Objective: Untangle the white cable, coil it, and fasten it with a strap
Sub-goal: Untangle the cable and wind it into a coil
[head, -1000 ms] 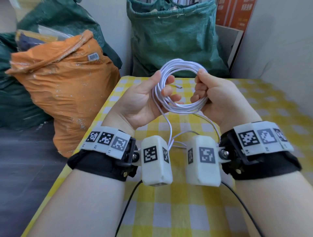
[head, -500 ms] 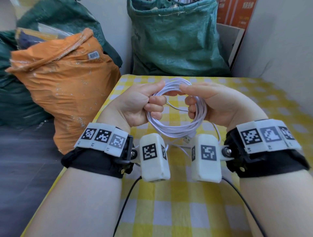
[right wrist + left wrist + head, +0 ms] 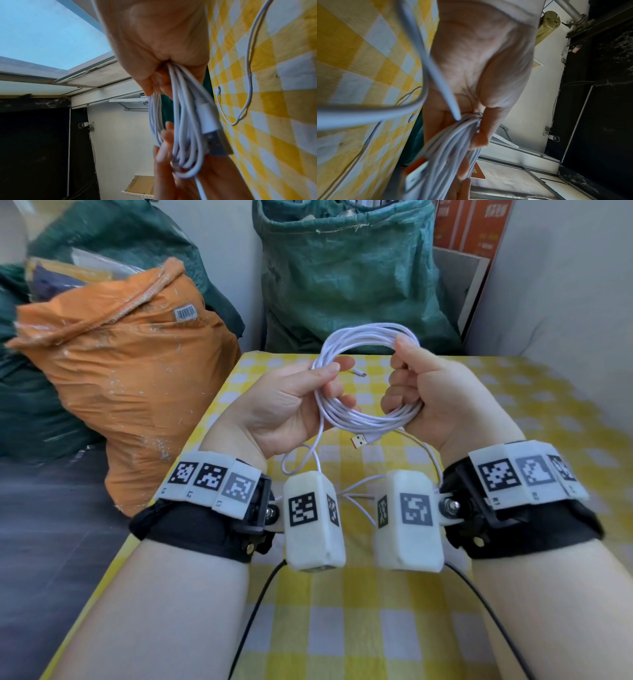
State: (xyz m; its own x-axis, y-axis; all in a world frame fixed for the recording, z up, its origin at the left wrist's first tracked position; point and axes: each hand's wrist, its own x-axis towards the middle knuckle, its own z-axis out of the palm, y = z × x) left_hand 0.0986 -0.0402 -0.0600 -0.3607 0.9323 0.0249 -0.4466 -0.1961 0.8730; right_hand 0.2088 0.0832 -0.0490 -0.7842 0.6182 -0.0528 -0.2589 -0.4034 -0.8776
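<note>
The white cable (image 3: 363,419) is wound into a round coil of several turns and held upright above the yellow checked table (image 3: 513,412). My left hand (image 3: 337,385) pinches the coil's left side between thumb and fingers, palm up; the bundle (image 3: 450,148) runs through that pinch. My right hand (image 3: 397,371) grips the right side in a fist, with the strands (image 3: 185,121) coming out under the fingers. The USB plug (image 3: 359,441) hangs below the coil, close to the right palm (image 3: 216,143). A loose tail (image 3: 301,460) drops from the left hand towards the cloth. No strap shows.
A thin white strand (image 3: 248,81) lies looped on the cloth under my wrists. An orange sack (image 3: 130,378) stands off the table's left edge and a green sack (image 3: 342,278) behind its far edge. Orange boxes (image 3: 472,227) lean at the back right.
The coil has come up from lying low and flat between my hands to standing upright. My left hand has turned palm up. The USB plug now hangs below the coil.
</note>
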